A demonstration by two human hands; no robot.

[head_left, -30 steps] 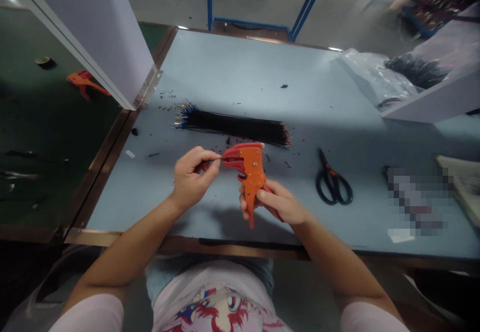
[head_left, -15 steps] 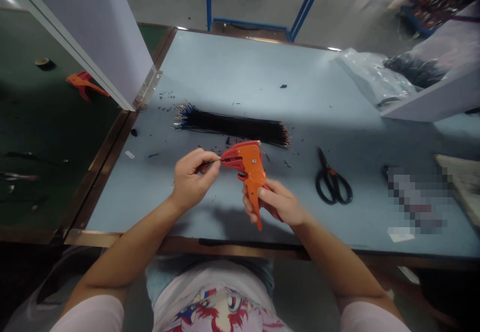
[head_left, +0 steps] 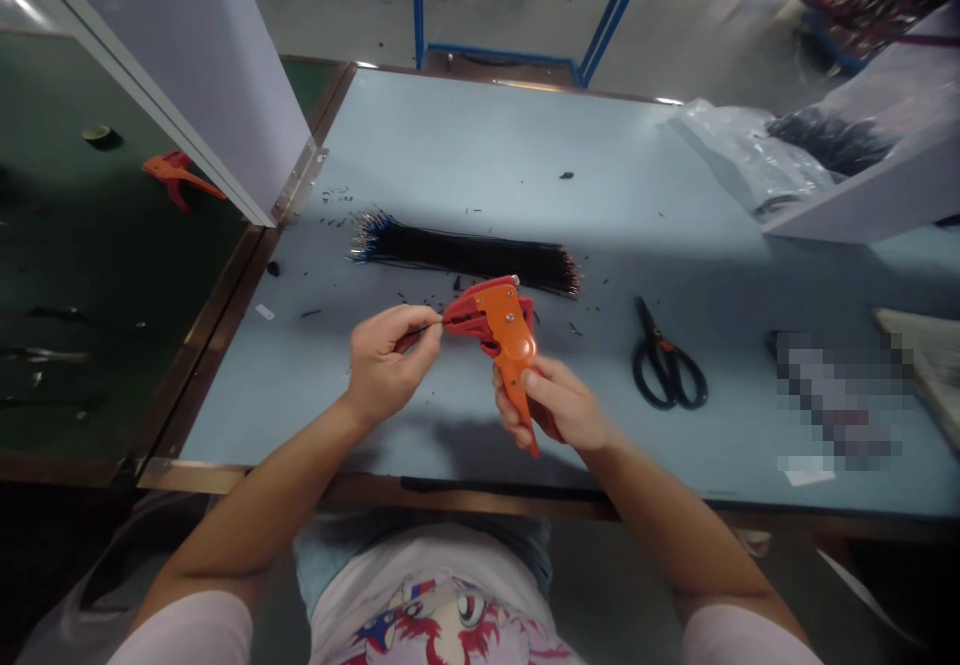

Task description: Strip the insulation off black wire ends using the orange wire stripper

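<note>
My left hand (head_left: pixel 394 357) pinches a thin black wire between thumb and fingertips, right at the jaws of an orange and red wire stripper (head_left: pixel 504 317). The fingers of my right hand (head_left: pixel 551 403) are wrapped round the tool's handles, and its jaws point left. How far the wire reaches into the jaws is hard to see. Just beyond the tool lies a bundle of black wires (head_left: pixel 465 252), with silvery and blue tips at its left end and coppery tips at its right. Small black scraps are scattered around the bundle.
Black-handled scissors (head_left: pixel 666 370) lie to the right on the blue tabletop (head_left: pixel 450 125). Clear plastic bags (head_left: pixel 757 155) rest at the back right by a pale panel. Another panel (head_left: pixel 202 65) stands at the left; past it, a second orange tool (head_left: pixel 180 175) lies on a green surface.
The stripper's handles have drawn closer together in my right hand, and its red rear part now sticks out more on the right. My left hand has hardly moved.
</note>
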